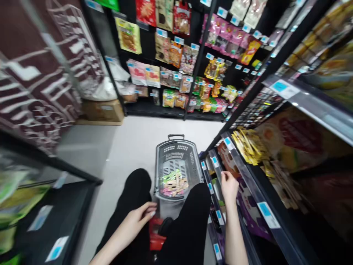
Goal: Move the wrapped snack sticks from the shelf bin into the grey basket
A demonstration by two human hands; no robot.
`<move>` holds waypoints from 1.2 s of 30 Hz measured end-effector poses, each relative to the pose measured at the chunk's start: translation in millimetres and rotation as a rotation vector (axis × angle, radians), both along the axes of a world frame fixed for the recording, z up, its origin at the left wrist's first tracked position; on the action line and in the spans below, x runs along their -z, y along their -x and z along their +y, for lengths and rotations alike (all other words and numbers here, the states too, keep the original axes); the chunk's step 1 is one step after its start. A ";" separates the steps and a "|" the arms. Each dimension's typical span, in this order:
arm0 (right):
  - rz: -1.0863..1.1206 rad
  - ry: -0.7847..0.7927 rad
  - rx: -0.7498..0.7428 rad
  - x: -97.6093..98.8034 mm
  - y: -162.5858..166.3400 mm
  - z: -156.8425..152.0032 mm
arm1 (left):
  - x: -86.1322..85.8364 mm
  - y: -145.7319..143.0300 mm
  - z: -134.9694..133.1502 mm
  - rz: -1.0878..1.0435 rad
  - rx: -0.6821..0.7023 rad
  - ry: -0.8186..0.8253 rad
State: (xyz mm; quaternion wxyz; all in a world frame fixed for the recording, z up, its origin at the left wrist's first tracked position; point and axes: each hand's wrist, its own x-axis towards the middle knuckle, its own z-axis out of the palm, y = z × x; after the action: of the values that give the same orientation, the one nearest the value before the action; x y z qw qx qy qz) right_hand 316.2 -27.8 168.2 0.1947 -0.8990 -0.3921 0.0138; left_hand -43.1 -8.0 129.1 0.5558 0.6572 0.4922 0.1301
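Note:
I am crouched in a shop aisle with my black-trousered knees [138,191] either side of a grey shopping basket [176,147] on the floor. It holds several small packets in green, pink and tan. My left hand [142,217] rests between my knees, fingers curled over a red packet [156,230] by the basket's near wall. My right hand [228,186] reaches into a low shelf [213,162] on the right, fingers bent; what they touch is hidden.
Black shelving with blue price tags runs along the right, carrying yellow packets [249,145] and purple bags [248,209]. Hanging snack bags [176,55] fill the back wall. A cardboard box [103,110] sits at the left back. Another dark shelf [49,206] stands at my left.

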 end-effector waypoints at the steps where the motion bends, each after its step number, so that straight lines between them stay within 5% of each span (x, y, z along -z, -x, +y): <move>1: -0.071 -0.016 0.073 -14.8 -18.3 -9.8 | 4.9 0.1 0.5 0.015 0.004 0.005; 4: -0.245 -0.005 0.292 -56.6 -77.9 -44.4 | 18.6 -5.4 4.0 0.040 0.054 -0.001; 7: -0.294 0.092 0.368 -77.7 -128.8 -71.1 | 28.3 -16.3 7.2 0.058 0.116 -0.022; 12: -0.305 0.214 0.220 -67.9 -166.9 -76.6 | 35.7 -34.8 12.6 0.104 0.194 -0.105; 24: -0.302 0.267 0.249 -55.0 -165.8 -94.1 | 20.2 -38.4 4.6 0.158 0.239 -0.157; 32: 0.000 -0.026 0.191 -86.4 -152.6 -152.2 | 20.8 -35.6 5.8 0.125 0.228 -0.144; 36: 0.671 -0.516 0.090 -85.2 -86.8 -142.7 | -13.5 -53.3 3.6 0.017 0.284 -0.107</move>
State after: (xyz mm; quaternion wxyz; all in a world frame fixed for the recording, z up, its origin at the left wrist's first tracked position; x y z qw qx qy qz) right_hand 403.0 -170.5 253.4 0.5304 -0.7828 -0.2579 0.1984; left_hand 10.2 -4.5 142.6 0.5285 0.7500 0.3913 0.0704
